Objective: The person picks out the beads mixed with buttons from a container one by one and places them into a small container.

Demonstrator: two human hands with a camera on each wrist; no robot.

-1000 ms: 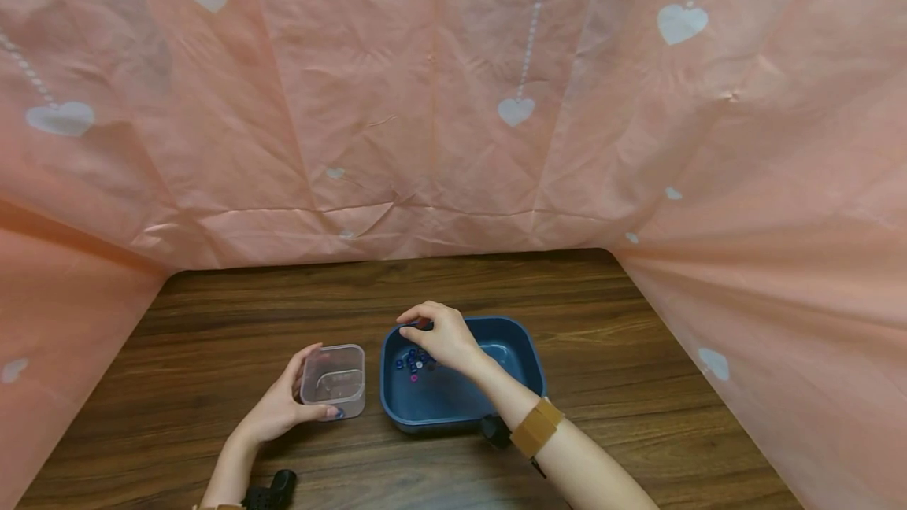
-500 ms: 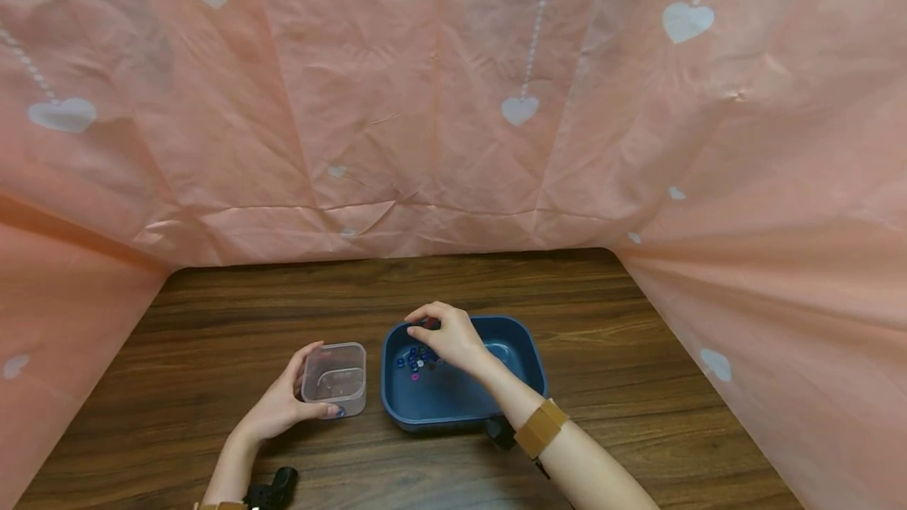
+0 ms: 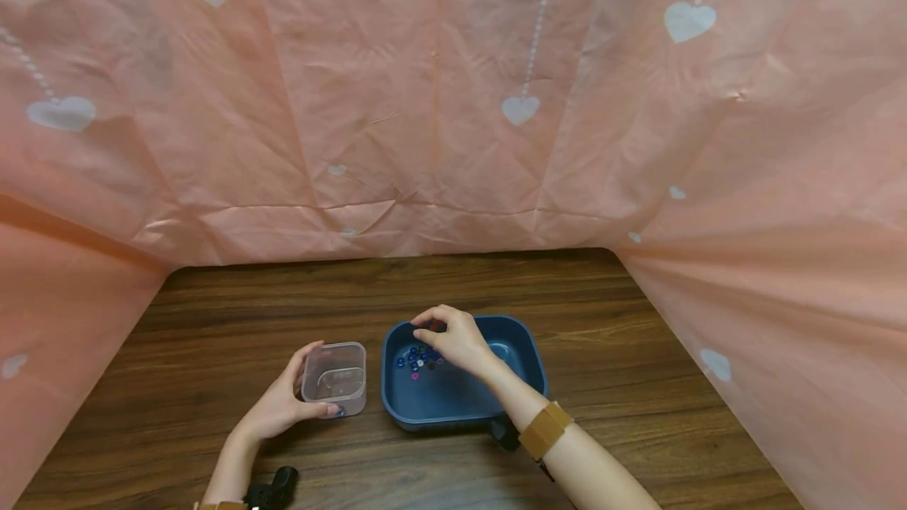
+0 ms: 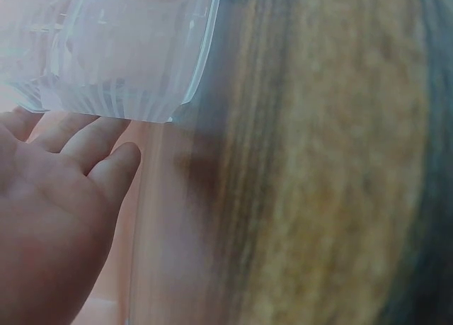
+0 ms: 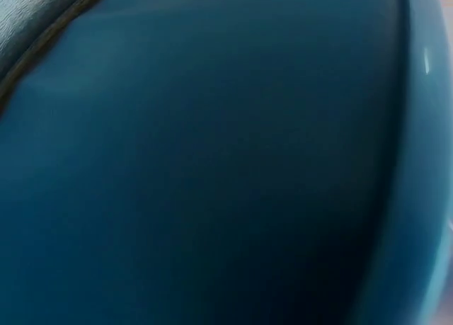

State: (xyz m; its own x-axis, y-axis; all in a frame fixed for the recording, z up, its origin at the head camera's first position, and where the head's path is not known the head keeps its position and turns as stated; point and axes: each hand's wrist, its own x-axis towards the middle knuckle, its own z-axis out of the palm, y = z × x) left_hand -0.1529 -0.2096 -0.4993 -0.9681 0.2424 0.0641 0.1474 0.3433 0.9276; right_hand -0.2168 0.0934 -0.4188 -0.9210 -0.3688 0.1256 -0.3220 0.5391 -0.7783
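Note:
A small clear plastic container (image 3: 343,372) stands on the table with its open top upward. My left hand (image 3: 276,408) grips it from the left, thumb along the near side and fingers round the far side. The left wrist view shows that palm (image 4: 56,219) and the container's ribbed wall (image 4: 134,49). To its right, my right hand (image 3: 457,341) hovers over a blue tub (image 3: 453,408), fingers bent and thumb apart from the index finger. Small blue, white and pink beads (image 3: 415,359) lie in the tub's left part, just below the fingertips. The right wrist view shows mostly the tub's blue inside (image 5: 212,141).
Dark wood table (image 3: 638,384) surrounds both containers. A pink curtain (image 3: 425,101) with white hearts closes off the back and sides. Each wrist wears a brown strap (image 3: 544,430) and a black camera (image 3: 283,485).
My right hand has shifted slightly to the right over the tub, leaving a little more of the beads in sight. The left hand and the clear container stay put.

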